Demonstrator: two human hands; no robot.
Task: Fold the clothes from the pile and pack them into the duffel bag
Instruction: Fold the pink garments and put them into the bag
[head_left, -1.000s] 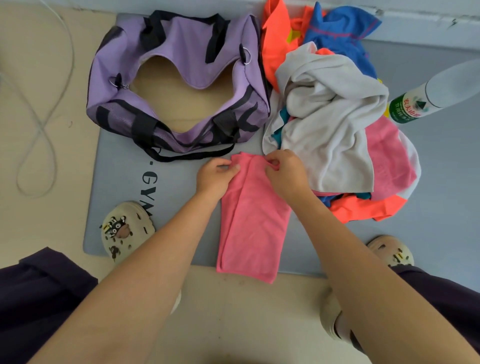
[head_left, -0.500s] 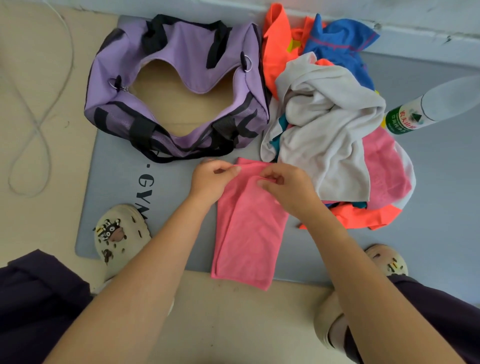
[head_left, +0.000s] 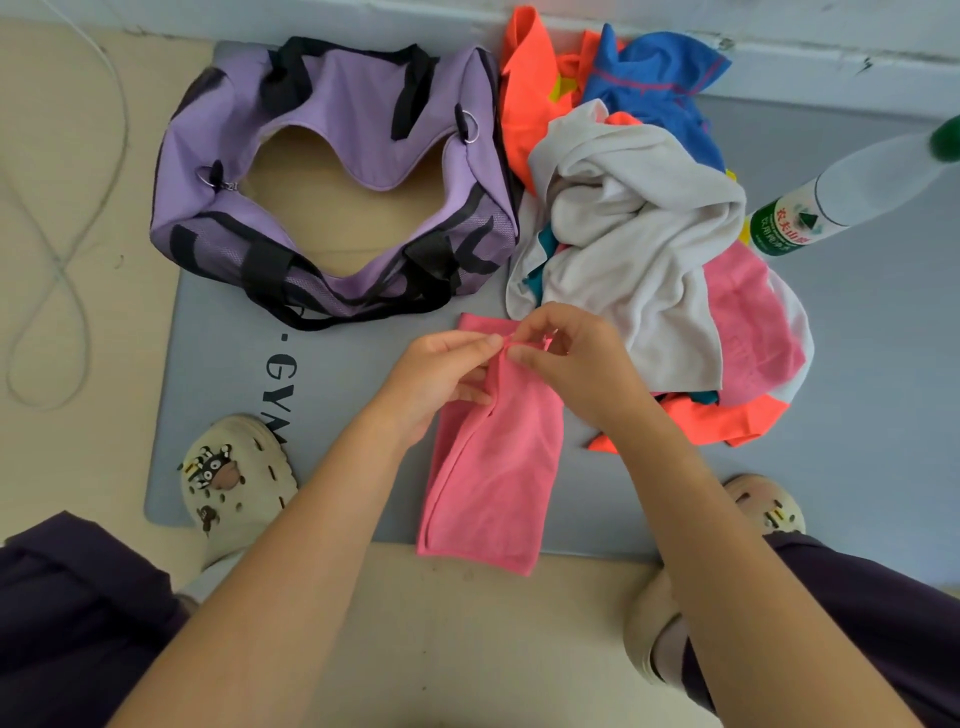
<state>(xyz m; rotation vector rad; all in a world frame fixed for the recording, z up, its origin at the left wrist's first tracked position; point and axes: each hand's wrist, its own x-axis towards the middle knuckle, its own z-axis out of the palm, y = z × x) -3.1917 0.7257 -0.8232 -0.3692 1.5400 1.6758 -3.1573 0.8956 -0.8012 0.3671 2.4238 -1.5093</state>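
Observation:
A pink cloth (head_left: 493, 467), folded into a long narrow strip, lies on the grey mat (head_left: 223, 364) in front of me. My left hand (head_left: 436, 379) and my right hand (head_left: 576, 364) both pinch its far end, fingertips nearly touching, lifting that edge a little. The purple duffel bag (head_left: 337, 182) with black straps stands open at the far left, its inside showing nothing but its tan bottom. The pile of clothes (head_left: 639, 244) lies to its right: white, orange, blue and pink pieces heaped together.
A clear bottle with a green label (head_left: 821, 208) lies at the right of the pile. My two cream clogs (head_left: 234, 478) (head_left: 763, 504) stand at the mat's near edge. A white cable (head_left: 62, 260) loops on the floor at left. A wall runs along the back.
My hands have come closer together at the cloth's far end and lifted its edge. The view has shifted slightly; the cloth sits lower in frame.

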